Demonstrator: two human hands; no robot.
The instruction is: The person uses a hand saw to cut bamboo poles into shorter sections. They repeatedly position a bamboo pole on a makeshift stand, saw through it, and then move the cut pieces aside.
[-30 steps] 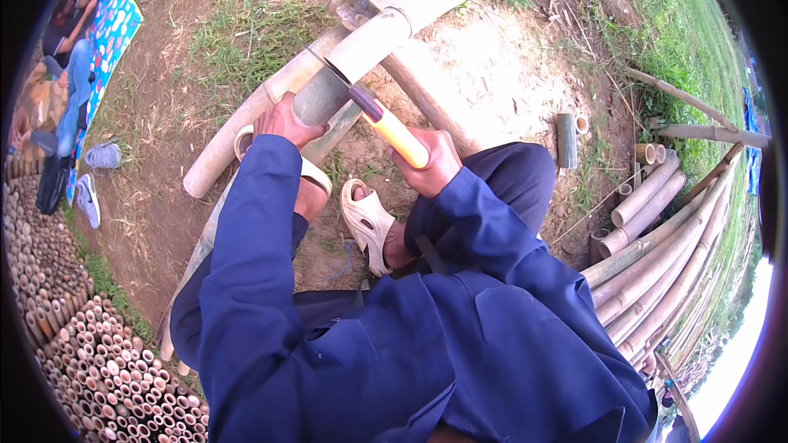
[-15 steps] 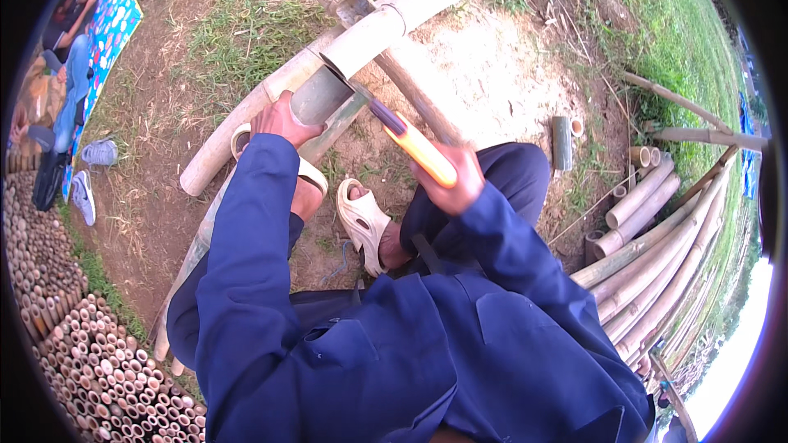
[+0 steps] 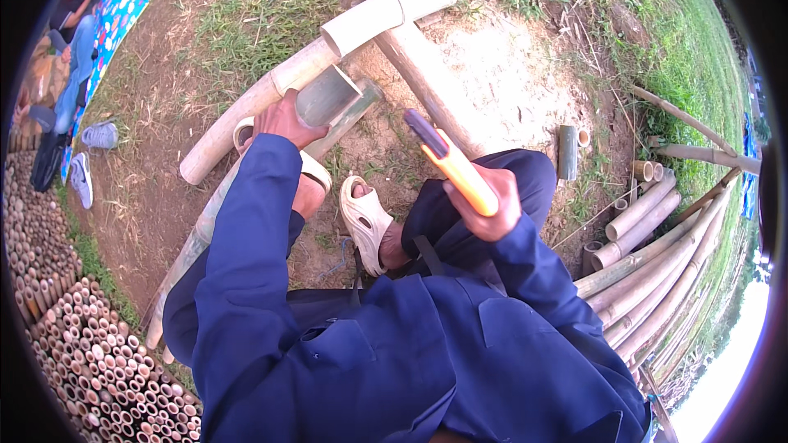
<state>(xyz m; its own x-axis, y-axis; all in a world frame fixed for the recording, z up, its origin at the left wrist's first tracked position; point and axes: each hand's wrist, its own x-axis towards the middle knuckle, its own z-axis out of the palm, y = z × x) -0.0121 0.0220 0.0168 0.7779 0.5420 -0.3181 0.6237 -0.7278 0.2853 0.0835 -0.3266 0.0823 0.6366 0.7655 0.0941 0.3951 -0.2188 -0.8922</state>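
Note:
My left hand (image 3: 283, 121) is closed around a short, wide greenish bamboo section (image 3: 330, 97), whose open end faces away to the right. That section lies apart from the long pale bamboo pole (image 3: 427, 2), whose cut end is just beyond it. Under it lies a thinner green bamboo pole (image 3: 349, 123). In my right hand (image 3: 490, 203) is a hand saw (image 3: 460, 174) with a yellow-orange and dark handle, held above my right knee; its blade is barely visible at this angle. The saw is clear of the bamboo.
A bamboo post (image 3: 431, 90) props the long pole over pale sawdust. More bamboo poles (image 3: 657, 279) lie at the right, beside short pieces (image 3: 568, 152). Stacked bamboo rings (image 3: 115, 369) fill the lower left. Shoes (image 3: 100, 135) and a seated person (image 3: 72, 66) by a patterned mat are at the far left.
The bamboo section has come away from the long pole's end, leaving a gap. My right hand has drawn the saw back to the right and nearer to me.

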